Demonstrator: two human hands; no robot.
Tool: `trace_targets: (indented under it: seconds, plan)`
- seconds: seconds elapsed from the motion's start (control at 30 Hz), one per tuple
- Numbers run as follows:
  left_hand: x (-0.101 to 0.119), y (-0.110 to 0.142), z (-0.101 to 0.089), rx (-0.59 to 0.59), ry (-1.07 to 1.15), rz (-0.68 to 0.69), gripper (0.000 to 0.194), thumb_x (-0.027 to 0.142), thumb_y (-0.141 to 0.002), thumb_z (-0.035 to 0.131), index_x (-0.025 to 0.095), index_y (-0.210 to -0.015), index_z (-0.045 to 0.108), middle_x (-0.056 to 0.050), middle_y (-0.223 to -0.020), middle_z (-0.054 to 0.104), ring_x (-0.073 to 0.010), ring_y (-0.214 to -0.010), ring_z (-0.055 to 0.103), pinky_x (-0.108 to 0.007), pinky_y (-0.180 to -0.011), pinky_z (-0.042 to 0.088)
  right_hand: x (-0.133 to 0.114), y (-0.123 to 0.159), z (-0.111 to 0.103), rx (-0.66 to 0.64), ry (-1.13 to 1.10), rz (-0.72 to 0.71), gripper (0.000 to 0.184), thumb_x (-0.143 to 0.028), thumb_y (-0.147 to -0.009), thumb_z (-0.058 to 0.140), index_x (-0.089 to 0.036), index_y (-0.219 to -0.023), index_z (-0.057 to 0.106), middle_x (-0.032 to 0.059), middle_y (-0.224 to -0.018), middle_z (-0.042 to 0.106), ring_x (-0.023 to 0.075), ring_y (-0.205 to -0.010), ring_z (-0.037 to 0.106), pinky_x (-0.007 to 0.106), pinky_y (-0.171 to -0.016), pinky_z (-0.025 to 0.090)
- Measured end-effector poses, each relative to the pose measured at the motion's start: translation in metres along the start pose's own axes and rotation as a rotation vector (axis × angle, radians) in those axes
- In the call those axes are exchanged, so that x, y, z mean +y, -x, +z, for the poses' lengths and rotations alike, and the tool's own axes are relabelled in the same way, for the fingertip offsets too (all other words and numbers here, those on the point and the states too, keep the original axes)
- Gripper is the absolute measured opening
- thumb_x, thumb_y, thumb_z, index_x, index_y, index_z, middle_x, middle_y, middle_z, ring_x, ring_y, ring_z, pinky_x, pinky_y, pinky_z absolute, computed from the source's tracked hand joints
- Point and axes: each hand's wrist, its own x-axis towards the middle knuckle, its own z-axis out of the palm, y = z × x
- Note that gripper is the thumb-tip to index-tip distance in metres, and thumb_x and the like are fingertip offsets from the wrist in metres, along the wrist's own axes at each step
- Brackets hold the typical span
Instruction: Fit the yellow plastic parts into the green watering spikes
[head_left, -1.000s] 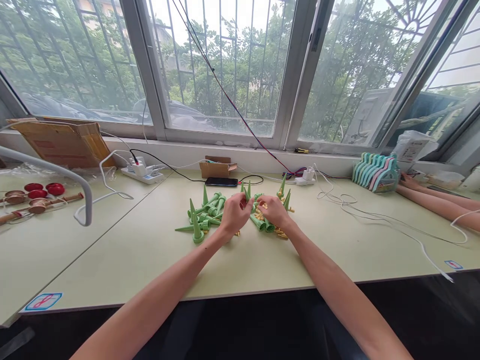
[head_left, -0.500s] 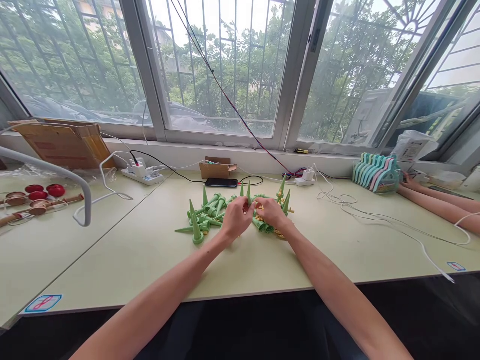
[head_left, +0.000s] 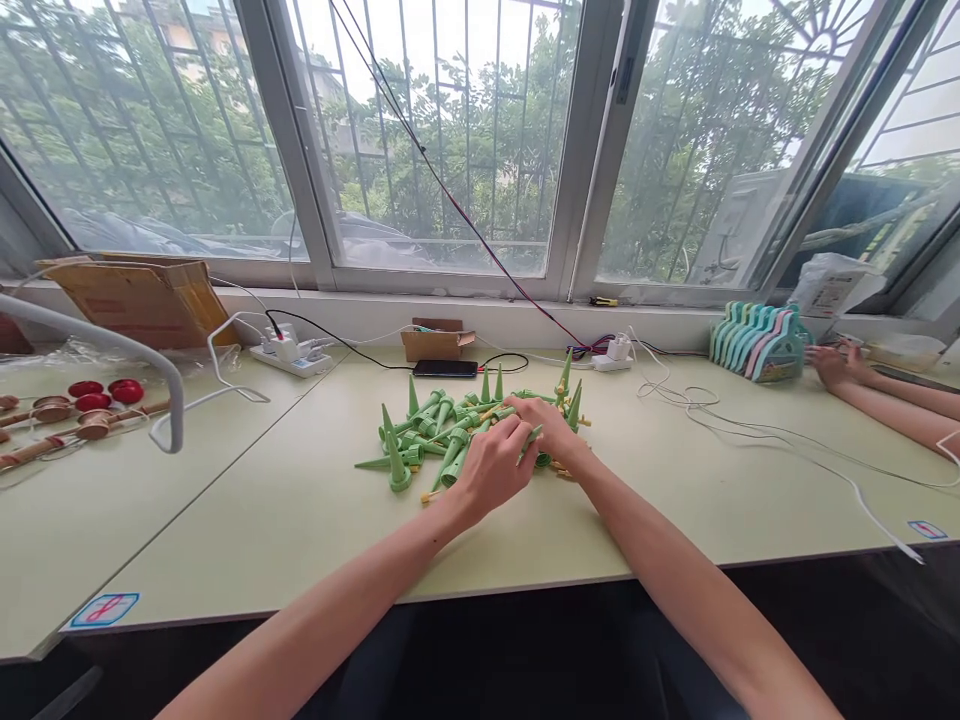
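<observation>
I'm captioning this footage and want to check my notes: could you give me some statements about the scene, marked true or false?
1. The left hand and right hand are at the green cones. True.
2. Every green cone lies on its side. False: several stand upright.
3. The phone lies in front of the small open box. True.
4. The red round pieces are right of the phone. False: the red round pieces are left of it.

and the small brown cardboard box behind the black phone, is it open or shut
Open: the box has a flap sticking out to the right and something teal showing at its top.
</observation>
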Motion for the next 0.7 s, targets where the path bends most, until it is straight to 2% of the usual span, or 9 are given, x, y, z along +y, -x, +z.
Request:
trace_targets:
  seconds: [0.13, 0.27, 0.37, 0.47, 0.6, 0.7]
  plan:
    - [0.009, 0.005, -0.004, 0.015, 0.049, 0.029, 0.017, 0.025, -0.093, 0.047, 0.019, -0.079, 0.054, -0.005, -0.076, 0.06, -0.0136, -0.062, 0.054, -0.026, -0.053, 0.033, -0.001, -0.004, 0.0, -0.005, 0.008, 0.037, 0.039, -0.01, -0.078, 0.054, -0.023, -0.114, 0.055, 0.0025, -0.077, 0.065, 0.0171, -0.067, 0.055, 0.024, -0.057, 0.028]
    - [0.017, 0.014, -0.007, -0.013, 0.055, 0.046, 0.019, 0.026, -0.094, 0.047, 0.02, -0.077, 0.053, -0.004, -0.075, 0.059, -0.013, -0.06, 0.052, -0.027, -0.052, 0.032, 0.0, -0.004, 0.0, 0.03, -0.009, 0.044, 0.04, -0.013, -0.085, 0.054, -0.025, -0.122, 0.054, 0.0043, -0.086, 0.069, 0.0185, -0.076, 0.061, 0.024, -0.063, 0.034]
    - [0.02, 0.017, -0.013, -0.017, 0.052, 0.089, 0.022, 0.026, -0.094, 0.047, 0.02, -0.073, 0.049, -0.003, -0.069, 0.055, -0.0127, -0.058, 0.049, -0.028, -0.051, 0.03, 0.002, -0.002, -0.004, 0.078, 0.004, -0.009, 0.042, -0.015, -0.09, 0.052, -0.027, -0.13, 0.052, 0.0052, -0.091, 0.068, 0.0191, -0.079, 0.061, 0.024, -0.066, 0.035]
    - [0.017, 0.012, -0.025, -0.005, 0.096, 0.03, 0.021, 0.027, -0.094, 0.046, 0.02, -0.075, 0.049, -0.002, -0.069, 0.055, -0.0112, -0.055, 0.045, -0.027, -0.051, 0.029, 0.002, 0.002, -0.013, 0.121, 0.005, -0.099, 0.046, -0.015, -0.093, 0.046, -0.03, -0.137, 0.049, 0.005, -0.092, 0.065, 0.0174, -0.074, 0.058, 0.025, -0.065, 0.035]
    - [0.004, -0.006, -0.041, 0.012, 0.19, -0.074, 0.026, 0.03, -0.095, 0.045, 0.02, -0.072, 0.042, 0.001, -0.064, 0.049, -0.0102, -0.052, 0.039, -0.026, -0.053, 0.03, 0.001, 0.003, -0.028, 0.122, -0.049, -0.175, 0.052, -0.008, -0.09, 0.041, -0.03, -0.136, 0.053, 0.0052, -0.1, 0.058, 0.0134, -0.07, 0.053, 0.023, -0.064, 0.034]
    - [-0.01, -0.023, -0.043, 0.1, 0.244, -0.146, 0.027, 0.031, -0.095, 0.045, 0.021, -0.071, 0.038, 0.001, -0.062, 0.046, -0.0107, -0.054, 0.039, -0.026, -0.055, 0.031, 0.001, -0.005, -0.032, 0.124, -0.066, -0.208, 0.046, -0.003, -0.087, 0.038, -0.024, -0.117, 0.066, 0.006, -0.102, 0.056, 0.0122, -0.069, 0.05, 0.023, -0.064, 0.035]
